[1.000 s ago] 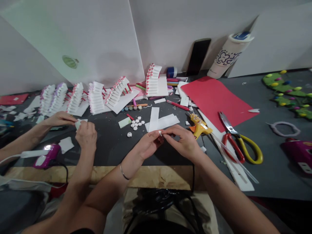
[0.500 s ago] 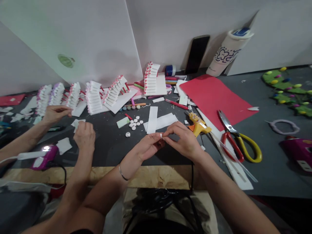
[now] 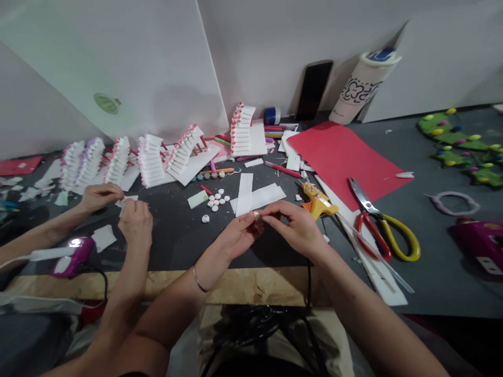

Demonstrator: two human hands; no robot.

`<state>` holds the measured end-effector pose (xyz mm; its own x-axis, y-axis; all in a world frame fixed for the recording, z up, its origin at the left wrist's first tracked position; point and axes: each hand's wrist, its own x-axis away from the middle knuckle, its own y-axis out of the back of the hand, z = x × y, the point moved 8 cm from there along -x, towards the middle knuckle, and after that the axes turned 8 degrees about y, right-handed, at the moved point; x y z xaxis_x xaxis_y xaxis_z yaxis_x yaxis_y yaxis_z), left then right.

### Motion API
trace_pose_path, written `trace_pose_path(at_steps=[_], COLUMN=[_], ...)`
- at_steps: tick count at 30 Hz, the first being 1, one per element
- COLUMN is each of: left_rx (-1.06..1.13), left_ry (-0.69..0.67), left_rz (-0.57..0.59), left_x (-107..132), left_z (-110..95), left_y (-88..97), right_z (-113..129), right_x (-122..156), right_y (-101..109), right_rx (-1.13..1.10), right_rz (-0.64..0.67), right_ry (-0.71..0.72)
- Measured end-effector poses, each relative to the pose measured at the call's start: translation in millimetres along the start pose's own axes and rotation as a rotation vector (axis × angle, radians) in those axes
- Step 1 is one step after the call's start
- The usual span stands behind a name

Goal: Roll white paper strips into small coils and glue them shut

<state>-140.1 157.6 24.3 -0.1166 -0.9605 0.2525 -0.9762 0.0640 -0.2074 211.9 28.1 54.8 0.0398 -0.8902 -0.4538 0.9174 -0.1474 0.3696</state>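
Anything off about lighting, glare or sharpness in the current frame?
Head view: dim overall, greenish cast on the upper-left board; head view: glaring bright spot on the left purple block; head view: the small white piece at the wearer's left hand and right hand lacks clear detail.

Your small piece [image 3: 257,215] was white. Your scissors [image 3: 375,213] had one red handle, one yellow. Your glue gun [image 3: 320,202] was yellow, its trigger [image 3: 307,206] orange. Sheet [image 3: 338,157] was plain red. Cup [image 3: 358,93] was white, dark flower pattern. Decoration [image 3: 450,135] was green, dotted yellow, pink, blue.
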Motion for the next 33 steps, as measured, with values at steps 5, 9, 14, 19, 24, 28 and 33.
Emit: trace_pose_path(at_steps=[5,9,14,19,24,28,33], left_rx=[0.235,0.186,0.203,0.221,0.569,0.587,0.578], left_ry=[-0.287,-0.254,-0.231,0.237,0.626,0.626,0.571], left_rz=[0.006,-0.053,-0.076,0.164,0.248,0.252,0.331], left_x=[1,-1,15,41,55,51,53], left_z=[-19,-17,-24,66,128,123,109], left_y=[20.9,25.3,-13.1,-165.0,-221.7,-210.3,-215.9], right_z=[19,26,28,30,22,19,29], right_x=[4,8,14,15,14,16,18], right_y=[-1,-16,-24,-22,-31,-37,-36], right_rx=[0.269,0.494,0.671,0.620,0.599,0.557,0.575], right_rz=[-0.064,-0.001,0.051,-0.011,0.082,0.118,0.066], right_ry=[0.242,0.380,0.398,0.383,0.337,0.335,0.418])
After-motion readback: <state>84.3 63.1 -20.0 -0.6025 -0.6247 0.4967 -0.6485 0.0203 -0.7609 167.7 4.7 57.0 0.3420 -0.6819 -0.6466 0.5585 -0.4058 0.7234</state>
